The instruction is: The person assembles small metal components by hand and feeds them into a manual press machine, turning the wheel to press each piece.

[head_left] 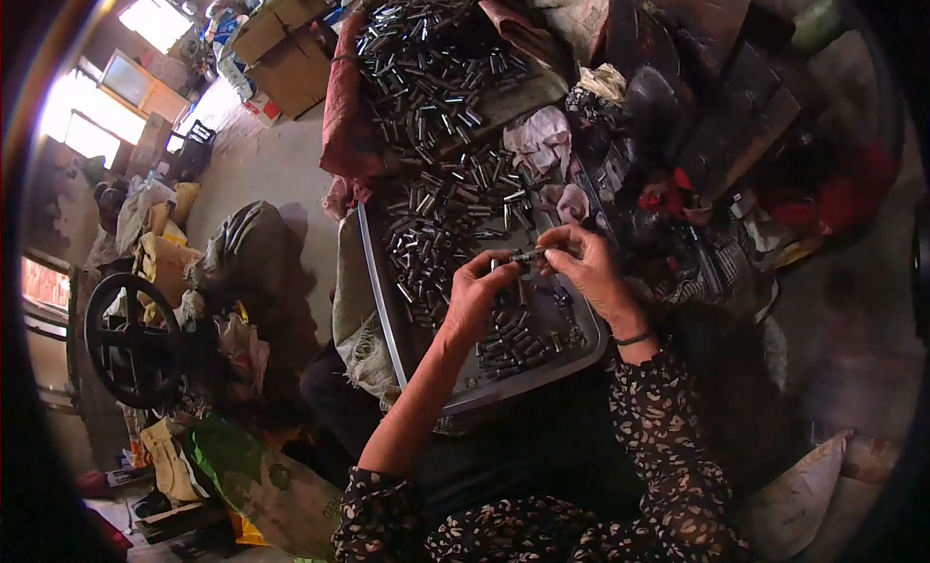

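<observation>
Over the tray, my left hand [477, 290] and my right hand [587, 270] meet fingertip to fingertip. Pinched between them is a short, thin metal cylinder [528, 257], lying nearly level; its exact kind is too small to make out. Both hands are closed on it, the left from one end and the right from the other. Another shiny metal piece [496, 265] shows at my left fingers; whether it is held I cannot tell. Below, many loose metal cylinders [421, 258] lie in the grey plastic tray [383, 306], with a smaller group [518, 345] near its front edge.
Behind the tray, a red sack [347, 108] borders a larger heap of metal cylinders [426, 59]. A pale crumpled cloth [539, 141] lies at the tray's right side. Left stand a black handwheel [131, 340] and a cardboard box [286, 54]; dark metal sheets [717, 108] lean at right.
</observation>
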A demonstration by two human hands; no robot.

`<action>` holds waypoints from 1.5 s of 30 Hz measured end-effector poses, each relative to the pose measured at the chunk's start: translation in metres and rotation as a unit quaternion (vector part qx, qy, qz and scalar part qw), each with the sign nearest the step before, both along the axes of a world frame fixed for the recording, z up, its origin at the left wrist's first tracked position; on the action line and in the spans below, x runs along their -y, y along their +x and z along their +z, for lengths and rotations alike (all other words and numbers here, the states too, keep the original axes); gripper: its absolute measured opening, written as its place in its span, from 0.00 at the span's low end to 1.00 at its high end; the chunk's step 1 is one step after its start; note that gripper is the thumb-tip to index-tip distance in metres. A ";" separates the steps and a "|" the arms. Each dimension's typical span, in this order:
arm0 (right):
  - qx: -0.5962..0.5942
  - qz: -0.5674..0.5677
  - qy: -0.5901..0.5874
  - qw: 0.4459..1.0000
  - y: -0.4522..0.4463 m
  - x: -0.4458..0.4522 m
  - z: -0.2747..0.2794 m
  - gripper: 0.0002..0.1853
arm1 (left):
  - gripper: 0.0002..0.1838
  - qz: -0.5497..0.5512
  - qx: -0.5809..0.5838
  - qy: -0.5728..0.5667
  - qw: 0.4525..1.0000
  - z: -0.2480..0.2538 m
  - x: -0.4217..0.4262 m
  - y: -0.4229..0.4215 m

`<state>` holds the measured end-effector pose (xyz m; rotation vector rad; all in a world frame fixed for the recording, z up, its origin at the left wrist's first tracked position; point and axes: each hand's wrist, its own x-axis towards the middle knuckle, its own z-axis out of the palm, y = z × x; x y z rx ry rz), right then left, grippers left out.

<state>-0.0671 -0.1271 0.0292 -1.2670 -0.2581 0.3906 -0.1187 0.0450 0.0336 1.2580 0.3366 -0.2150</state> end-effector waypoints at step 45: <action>-0.088 0.017 0.017 0.996 0.000 0.001 0.002 0.10 | 0.17 0.045 -0.005 -0.038 0.998 0.000 0.003 -0.009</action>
